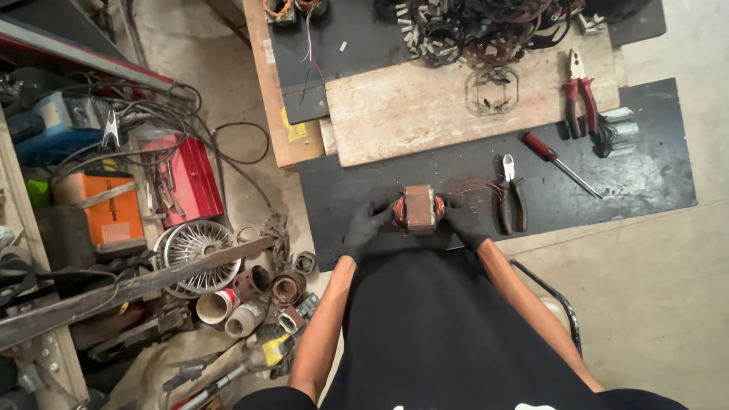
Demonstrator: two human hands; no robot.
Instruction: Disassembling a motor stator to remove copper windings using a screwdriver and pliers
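Both hands wear black gloves and grip a small motor stator (419, 209) between them at the near edge of the bench (653, 182). The left hand (366, 225) closes on the stator's left side, the right hand (463, 220) on its right, fingers curled against the copper windings that bulge from either end of its grey-brown laminated core. The stator rests on the bench's black mat, directly in front of the person's body.

Just right of the right hand lies a loose tangle of thin copper wire (474, 186), and just beside that a pair of black-handled cutters (514, 199), jaws pointing away. Farther right, a red-handled screwdriver (558, 162) lies at a slant, tip toward the right. Beyond it, red-handled pliers (576, 93) lie across the edge of a worn wooden board (410, 106) that covers the middle of the bench. A bare wire-frame piece (492, 89) sits on the board, and a heap of dark stripped windings and stator parts (486, 26) fills the far edge.

On the floor to the left, well apart from the hands, stand a red toolbox (190, 178), an orange box-shaped machine (106, 209) and a blue one (53, 125) with cables looped around them. Nearer, a round wire fan guard (196, 247) lies under a long wooden plank (129, 288), with several short cylinders and coils (250, 296) scattered beside it.
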